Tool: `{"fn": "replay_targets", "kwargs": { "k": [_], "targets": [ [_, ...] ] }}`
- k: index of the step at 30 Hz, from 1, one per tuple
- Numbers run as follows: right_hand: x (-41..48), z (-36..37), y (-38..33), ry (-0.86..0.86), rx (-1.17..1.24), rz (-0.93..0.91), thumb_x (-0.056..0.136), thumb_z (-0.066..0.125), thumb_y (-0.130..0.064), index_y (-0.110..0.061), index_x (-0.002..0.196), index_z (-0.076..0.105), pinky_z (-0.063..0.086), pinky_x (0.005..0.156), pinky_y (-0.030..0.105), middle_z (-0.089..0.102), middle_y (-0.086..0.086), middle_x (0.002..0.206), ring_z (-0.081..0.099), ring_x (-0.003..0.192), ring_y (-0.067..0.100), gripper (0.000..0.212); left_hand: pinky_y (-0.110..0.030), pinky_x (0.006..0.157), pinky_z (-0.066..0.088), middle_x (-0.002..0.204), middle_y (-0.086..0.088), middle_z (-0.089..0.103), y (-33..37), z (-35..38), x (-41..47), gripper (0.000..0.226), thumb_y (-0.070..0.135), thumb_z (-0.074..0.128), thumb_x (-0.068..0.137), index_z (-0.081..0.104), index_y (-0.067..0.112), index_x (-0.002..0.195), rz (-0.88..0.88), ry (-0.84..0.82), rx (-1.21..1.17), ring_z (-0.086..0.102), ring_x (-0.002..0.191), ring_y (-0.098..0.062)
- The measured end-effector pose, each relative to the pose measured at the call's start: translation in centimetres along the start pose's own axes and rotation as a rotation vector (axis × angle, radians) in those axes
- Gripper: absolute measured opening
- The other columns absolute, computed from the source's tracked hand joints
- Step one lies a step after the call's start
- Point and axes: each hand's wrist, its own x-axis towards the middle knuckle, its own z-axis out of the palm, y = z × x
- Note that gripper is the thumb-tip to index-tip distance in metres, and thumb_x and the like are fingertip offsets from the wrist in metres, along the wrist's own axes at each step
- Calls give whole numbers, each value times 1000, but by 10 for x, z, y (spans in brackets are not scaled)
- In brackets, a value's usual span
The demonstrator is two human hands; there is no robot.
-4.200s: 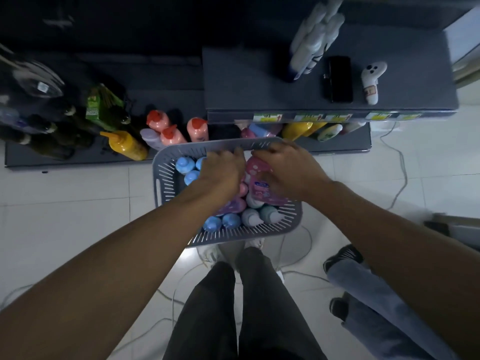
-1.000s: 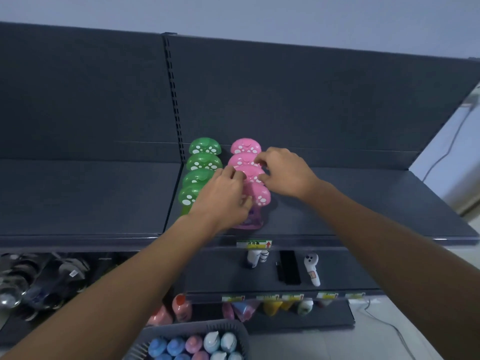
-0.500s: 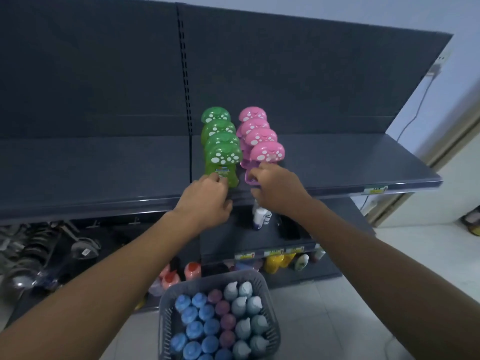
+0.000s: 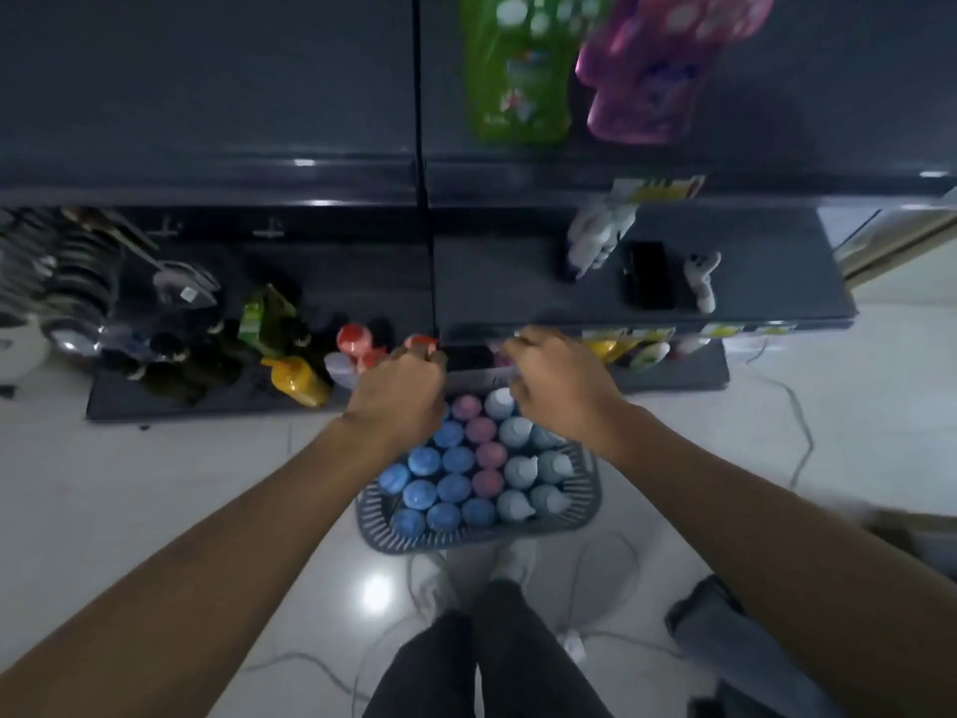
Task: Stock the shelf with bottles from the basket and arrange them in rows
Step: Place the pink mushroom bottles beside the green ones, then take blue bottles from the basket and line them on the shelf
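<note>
Left hand (image 4: 399, 393) and right hand (image 4: 562, 388) over far rim of grey slotted plastic basket (image 4: 466, 538), gap between; curled fingertips hidden, grip unclear.

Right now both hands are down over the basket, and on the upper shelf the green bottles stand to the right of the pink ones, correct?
No. The head view shows the green bottles left of the pink bottles on the upper shelf. The left hand and right hand are indeed down over the basket.
</note>
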Motion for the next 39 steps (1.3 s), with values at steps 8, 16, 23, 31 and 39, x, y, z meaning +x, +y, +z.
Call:
{"fn": "replay_targets", "kwargs": {
  "k": [8,16,23,31,39],
  "targets": [
    [11,140,-5,-237,71,37,89,62,-19,-13,129,53,50,83,40,51,11,130,51,120,31,42,-42,75,51,118,-15,58,-15,135,14,24,11,57,89,58,6,113,-65,-159,-89,61,105,-38],
    [21,234,-18,-224,28,-41,89,62,-13,-7,120,59,51,68,40,56,13,120,58,107,32,31,-43,73,50,124,-17,50,-14,215,24,30,9,51,95,56,5,125,-81,-213,-59,51,117,-37],
    [30,263,-33,-254,-69,-79,85,64,-8,-6,116,65,53,63,40,60,18,116,63,95,37,31,-42,77,54,127,-15,47,-27,231,29,31,9,53,95,54,10,126,-92,-191,-50,57,109,-36],
    [39,271,-34,-282,-126,-76,91,58,-9,-10,123,58,43,58,37,60,14,116,64,96,35,31,-41,65,49,113,-15,57,-32,231,35,21,8,54,93,64,8,112,-43,-172,-53,65,90,-36],
    [33,232,-31,-172,-47,-60,88,61,-14,-12,109,65,47,63,36,65,12,101,65,90,34,21,-40,69,49,109,-13,62,-28,192,31,16,7,54,93,67,6,103,-37,-145,-22,65,96,-33]
  ]
}}
